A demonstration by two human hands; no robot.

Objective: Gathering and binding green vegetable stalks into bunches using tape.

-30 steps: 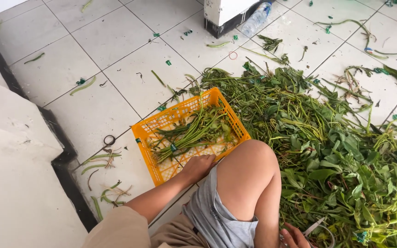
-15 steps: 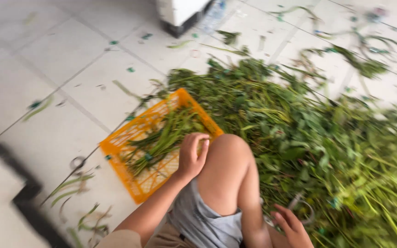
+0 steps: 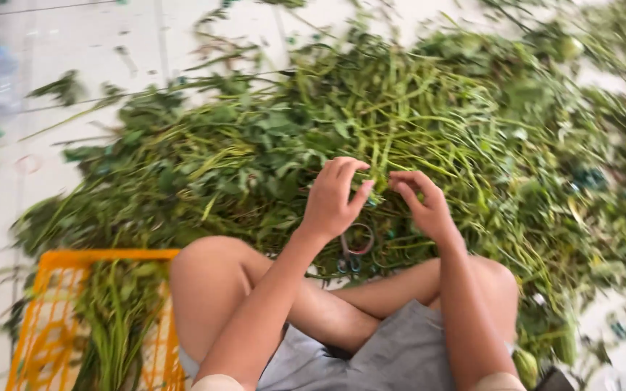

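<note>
Left hand (image 3: pixel 333 197) and right hand (image 3: pixel 423 204) close together over the heap of green stems and leaves (image 3: pixel 371 137), fingertips curled and nearly meeting, pinching at stems; exact grip blurred. Scissors (image 3: pixel 353 250) on the floor just below. Orange crate (image 3: pixel 59 318) of stems beside the left knee.

The single head-worn camera looked steeply down from close above the seated person's crossed legs, facing forward over a sprawling heap of green leafy stems (image 3: pixel 414 123) on pale floor tiles (image 3: pixel 74 43).
</note>
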